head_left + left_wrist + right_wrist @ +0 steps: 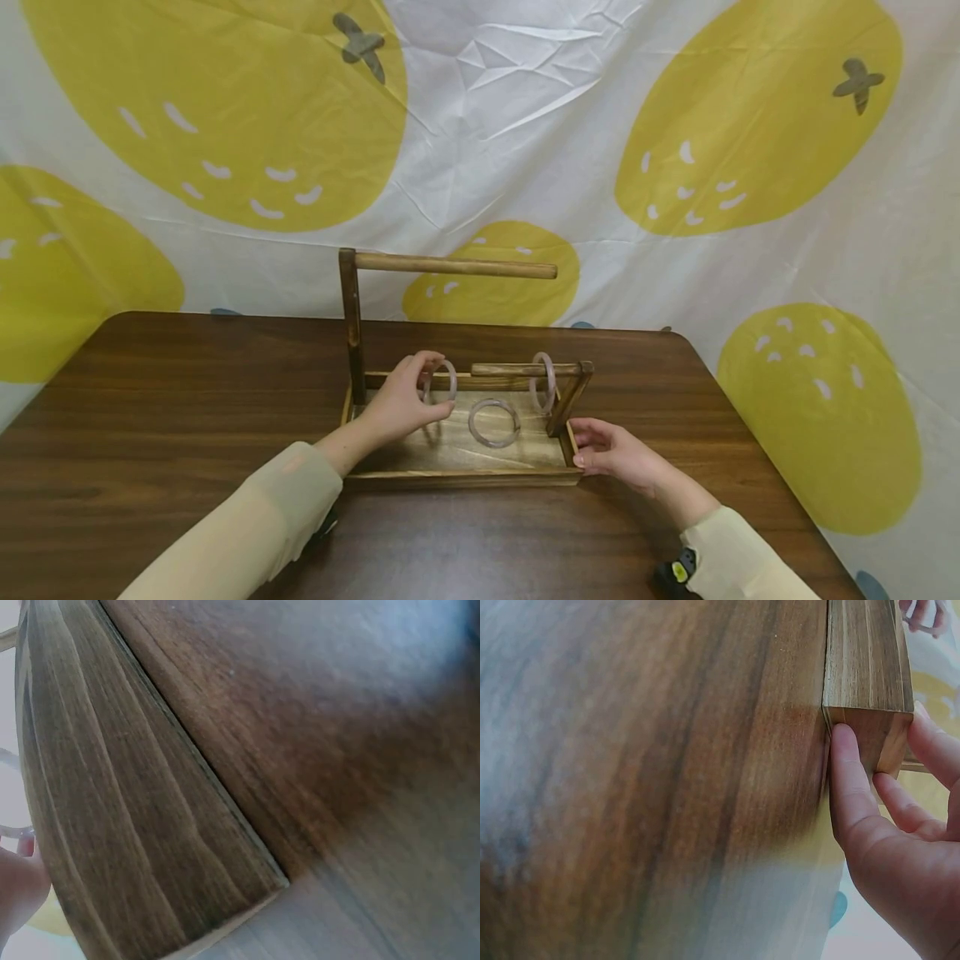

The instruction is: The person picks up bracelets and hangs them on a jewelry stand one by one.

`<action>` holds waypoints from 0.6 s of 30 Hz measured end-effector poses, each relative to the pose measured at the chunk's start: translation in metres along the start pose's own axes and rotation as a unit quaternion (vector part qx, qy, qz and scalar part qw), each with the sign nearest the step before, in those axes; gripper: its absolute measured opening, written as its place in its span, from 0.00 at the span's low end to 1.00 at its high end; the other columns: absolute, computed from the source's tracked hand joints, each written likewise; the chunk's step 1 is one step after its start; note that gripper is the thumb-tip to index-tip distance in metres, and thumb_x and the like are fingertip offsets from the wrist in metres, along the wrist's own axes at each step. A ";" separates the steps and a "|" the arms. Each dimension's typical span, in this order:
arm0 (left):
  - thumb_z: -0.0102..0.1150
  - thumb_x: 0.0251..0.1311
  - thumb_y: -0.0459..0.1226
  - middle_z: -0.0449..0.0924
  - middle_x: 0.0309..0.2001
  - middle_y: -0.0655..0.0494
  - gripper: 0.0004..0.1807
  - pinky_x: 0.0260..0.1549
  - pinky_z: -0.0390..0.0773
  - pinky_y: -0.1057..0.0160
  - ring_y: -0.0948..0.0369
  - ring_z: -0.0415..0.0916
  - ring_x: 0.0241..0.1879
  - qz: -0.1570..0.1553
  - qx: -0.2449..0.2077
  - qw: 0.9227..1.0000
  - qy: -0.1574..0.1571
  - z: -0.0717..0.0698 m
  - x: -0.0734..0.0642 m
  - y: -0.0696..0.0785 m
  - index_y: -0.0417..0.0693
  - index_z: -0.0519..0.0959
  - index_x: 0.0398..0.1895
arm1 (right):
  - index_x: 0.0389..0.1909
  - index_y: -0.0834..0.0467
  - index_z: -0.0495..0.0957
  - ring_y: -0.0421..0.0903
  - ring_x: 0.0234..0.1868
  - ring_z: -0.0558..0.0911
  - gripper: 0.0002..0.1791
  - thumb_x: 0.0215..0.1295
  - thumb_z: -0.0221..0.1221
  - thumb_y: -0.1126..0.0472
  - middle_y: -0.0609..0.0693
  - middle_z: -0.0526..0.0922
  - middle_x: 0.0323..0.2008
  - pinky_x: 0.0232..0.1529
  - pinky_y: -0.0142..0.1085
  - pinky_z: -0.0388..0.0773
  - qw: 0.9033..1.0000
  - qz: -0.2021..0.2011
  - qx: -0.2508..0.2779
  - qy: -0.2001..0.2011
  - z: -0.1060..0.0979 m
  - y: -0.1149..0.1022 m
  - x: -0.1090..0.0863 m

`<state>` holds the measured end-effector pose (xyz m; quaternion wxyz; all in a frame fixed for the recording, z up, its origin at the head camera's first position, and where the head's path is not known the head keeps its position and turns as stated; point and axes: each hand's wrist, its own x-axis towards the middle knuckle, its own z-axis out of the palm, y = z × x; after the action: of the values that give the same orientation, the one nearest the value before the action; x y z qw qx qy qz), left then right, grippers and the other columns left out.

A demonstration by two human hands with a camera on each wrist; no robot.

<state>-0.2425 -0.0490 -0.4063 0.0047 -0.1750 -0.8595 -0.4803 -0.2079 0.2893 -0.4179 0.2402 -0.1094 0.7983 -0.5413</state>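
Note:
A wooden bangle stand (457,479) has a shallow tray base, a tall arm at its left and a short arm at its right. My left hand (405,396) pinches a pale translucent bangle (453,382) upright above the tray, between thumb and fingers. A second bangle (493,444) lies flat on the tray floor. On the short arm hangs a third bangle (534,398). At the tray's right end, my right hand (618,454) grips the end wall (862,742), its fingertips on the outer face and rim. Only part of the left hand shows in the left wrist view.
The tall arm's horizontal rod (457,266) reaches right above the tray with its right end free. Beneath the stand is a dark brown wooden table (187,400). A white cloth (510,158) with yellow fruit prints hangs behind the table and at its sides.

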 end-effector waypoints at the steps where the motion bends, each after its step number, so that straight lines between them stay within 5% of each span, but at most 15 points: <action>1: 0.66 0.48 0.38 0.69 0.53 0.41 0.35 0.44 0.76 0.57 0.52 0.70 0.47 -0.001 -0.004 1.000 0.001 0.000 0.000 0.001 0.44 0.66 0.61 | 0.66 0.77 0.50 0.42 0.44 0.77 0.39 0.62 0.59 0.62 0.73 0.65 0.55 0.46 0.37 0.79 1.000 0.001 -0.001 0.000 0.000 0.000 0.000; 18: 0.64 0.53 0.35 0.67 0.58 0.38 0.33 0.49 0.78 0.53 0.44 0.69 0.55 0.016 -0.090 0.996 -0.002 0.000 0.000 0.010 0.41 0.64 0.63 | 0.66 0.77 0.49 0.45 0.46 0.76 0.38 0.63 0.58 0.64 0.75 0.64 0.56 0.46 0.38 0.79 1.000 -0.005 0.007 -0.003 0.001 0.000 0.000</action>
<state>-0.2393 -0.0442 -0.3987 -0.0048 -0.1897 -0.8099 -0.5550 -0.2076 0.2888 -0.4186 0.2410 -0.1136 0.7934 -0.5474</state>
